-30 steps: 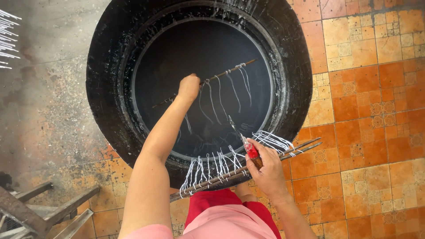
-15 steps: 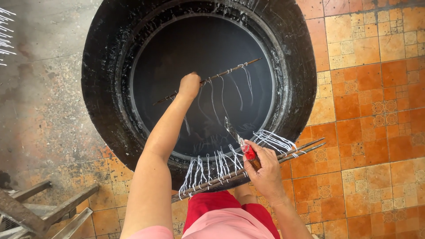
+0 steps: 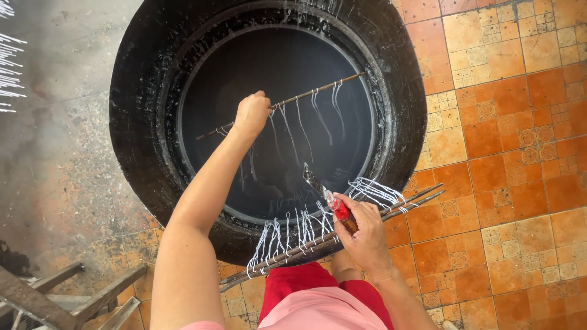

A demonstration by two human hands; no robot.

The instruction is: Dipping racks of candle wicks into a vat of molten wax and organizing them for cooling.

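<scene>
Left hand [image 3: 251,113] grips a stick [image 3: 318,88] with white strings over the black vat [image 3: 134,122]. Right hand [image 3: 365,231] clasps a bundle of sticks [image 3: 287,252] and a red-handled knife [image 3: 327,198] at the vat's near rim.

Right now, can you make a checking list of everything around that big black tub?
Surface: orange patterned floor tiles, stained grey concrete at left.
Job's things: black tub of dark liquid; stick with white strings hanging over it; bundle of sticks with strings; red-handled knife.
Clutter: wooden frame lower left.
Hands: left hand grips the stick; right hand holds bundle and knife.
Cables: nothing seen.
Surroundings: white strings at left edge.
</scene>
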